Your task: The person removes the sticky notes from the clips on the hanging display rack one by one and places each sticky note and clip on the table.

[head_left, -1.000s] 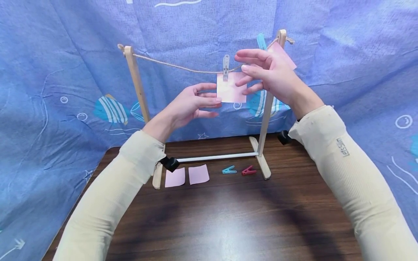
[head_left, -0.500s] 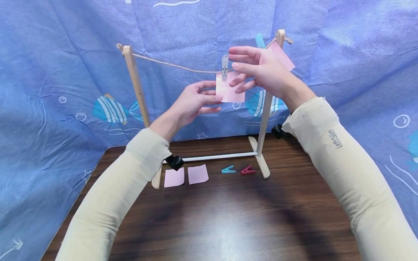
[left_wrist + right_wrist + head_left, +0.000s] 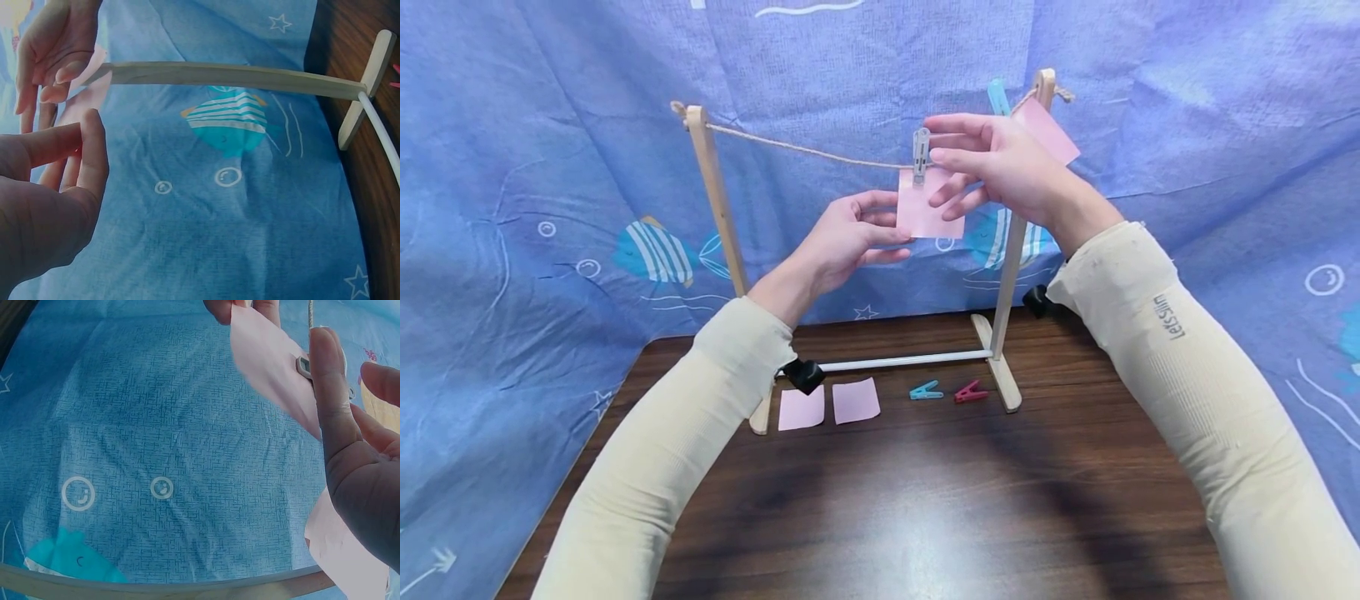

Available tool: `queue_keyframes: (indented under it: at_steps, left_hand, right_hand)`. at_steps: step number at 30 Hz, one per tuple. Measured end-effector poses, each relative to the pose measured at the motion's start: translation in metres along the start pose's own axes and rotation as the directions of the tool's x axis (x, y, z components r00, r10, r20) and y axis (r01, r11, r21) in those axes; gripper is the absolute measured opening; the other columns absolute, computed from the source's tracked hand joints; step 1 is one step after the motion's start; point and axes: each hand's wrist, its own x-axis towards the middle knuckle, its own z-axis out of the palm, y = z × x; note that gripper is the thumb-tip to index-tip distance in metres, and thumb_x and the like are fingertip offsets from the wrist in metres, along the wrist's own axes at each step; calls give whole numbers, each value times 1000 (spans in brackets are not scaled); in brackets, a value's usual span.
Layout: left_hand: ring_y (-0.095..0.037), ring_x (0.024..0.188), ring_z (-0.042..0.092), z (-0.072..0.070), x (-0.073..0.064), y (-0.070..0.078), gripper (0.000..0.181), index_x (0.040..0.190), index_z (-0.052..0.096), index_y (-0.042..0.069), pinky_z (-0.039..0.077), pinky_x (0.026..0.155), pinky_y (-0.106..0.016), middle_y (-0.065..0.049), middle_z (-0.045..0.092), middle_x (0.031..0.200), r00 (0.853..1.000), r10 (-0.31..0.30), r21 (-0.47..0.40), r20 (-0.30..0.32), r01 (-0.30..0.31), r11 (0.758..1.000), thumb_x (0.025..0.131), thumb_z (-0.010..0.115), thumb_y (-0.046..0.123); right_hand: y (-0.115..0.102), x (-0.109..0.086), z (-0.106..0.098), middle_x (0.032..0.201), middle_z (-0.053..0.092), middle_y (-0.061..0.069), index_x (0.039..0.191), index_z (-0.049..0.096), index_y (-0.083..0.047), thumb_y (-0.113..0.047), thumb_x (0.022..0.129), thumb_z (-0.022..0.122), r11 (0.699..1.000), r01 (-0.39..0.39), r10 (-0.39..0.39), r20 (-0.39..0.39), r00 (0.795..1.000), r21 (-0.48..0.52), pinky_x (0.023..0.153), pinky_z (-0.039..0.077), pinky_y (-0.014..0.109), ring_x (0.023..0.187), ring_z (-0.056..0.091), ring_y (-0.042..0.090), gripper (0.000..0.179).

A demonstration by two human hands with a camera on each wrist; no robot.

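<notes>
While both hands sit up at the string line, the pink square note (image 3: 928,207) hangs from the twisted jute cord (image 3: 805,151), pinned at its top edge by a small grey peg (image 3: 920,155). Left hand (image 3: 850,237) pinches the note's lower left corner between thumb and fingertips; paper is thin and matte, bowing slightly in the right wrist view. Right hand (image 3: 992,162) is beside the peg, fingers straight and loosely spread, thumb right next to the peg; can't tell if it actually touches. Cord runs between two pale, square-section wooden uprights (image 3: 713,196) on flat feet, joined low by a thin white rod (image 3: 902,361). Second pink note (image 3: 1047,129) hangs tilted near the right post under a light blue peg (image 3: 998,94). On the dark glossy wood-grain table (image 3: 925,500): two more pink squares (image 3: 829,405) lying flat, plus a teal clip (image 3: 926,390) and a red clip (image 3: 971,391) side by side. Backdrop is wrinkled blue woven cloth (image 3: 550,167) with fish and bubble prints.
</notes>
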Motion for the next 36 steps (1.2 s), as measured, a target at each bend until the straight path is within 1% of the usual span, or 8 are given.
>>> queue_keyframes:
  at_steps: [9, 15, 20, 25, 29, 33, 36]
  left_hand:
    - [-26, 90, 70, 3, -1, -4, 42, 132, 60, 0, 61, 83, -39, -20, 66, 112, 1000, -9, -16, -11, 9, 1000, 92, 65, -13]
    - [-26, 87, 71, 3, -3, -5, 42, 131, 60, -1, 61, 81, -38, -20, 66, 111, 1000, 2, -16, -24, -2, 1000, 92, 65, -14]
    - [-26, 87, 71, 2, -3, -2, 42, 132, 60, -2, 61, 81, -37, -19, 65, 110, 1000, -1, -9, -18, 1, 1000, 92, 65, -14]
    - [-25, 87, 71, 3, -3, -1, 42, 133, 60, -2, 62, 80, -36, -19, 66, 111, 1000, 11, 3, -16, -11, 1000, 92, 63, -14]
    - [-25, 89, 70, 2, -3, -2, 43, 133, 59, -3, 61, 81, -36, -20, 65, 113, 1000, 8, 11, -10, -8, 1000, 93, 63, -14]
    - [-26, 92, 71, 2, -4, -1, 42, 133, 59, -2, 61, 82, -36, -20, 65, 115, 1000, 2, 20, -9, -2, 1000, 93, 64, -13]
    - [-26, 93, 71, 3, -5, 0, 42, 133, 60, -1, 61, 82, -36, -20, 66, 116, 1000, 0, 31, -9, 0, 1000, 93, 65, -12]
  right_hand:
    - [2, -1, -1, 154, 46, 12, 155, 40, -7, -18, 101, 65, 1000, -27, 27, -8, 1000, -7, 72, 62, 39, 81, 74, 24, 60]
    - [2, 0, 0, 151, 47, 16, 156, 38, -6, -18, 102, 63, 1000, -29, 28, 7, 1000, 12, 70, 62, 39, 78, 74, 23, 61]
    - [0, 0, -1, 150, 46, 19, 156, 37, -6, -17, 102, 63, 997, -37, 36, 12, 999, 63, 69, 62, 39, 75, 73, 23, 60]
    - [0, 0, -2, 152, 43, 19, 155, 38, -6, -15, 102, 63, 993, -40, 39, 12, 999, 109, 67, 62, 39, 73, 73, 22, 59]
    - [-1, 0, -1, 152, 42, 20, 154, 40, -6, -15, 102, 63, 990, -46, 45, 11, 999, 137, 65, 62, 39, 71, 73, 22, 58]
    - [-2, 0, -1, 149, 45, 23, 153, 42, -4, -15, 101, 64, 984, -52, 52, 9, 999, 167, 64, 62, 39, 68, 73, 22, 58]
    - [-3, 0, -2, 149, 48, 20, 152, 43, -4, -16, 100, 66, 983, -50, 49, 6, 999, 175, 63, 62, 39, 69, 73, 22, 58]
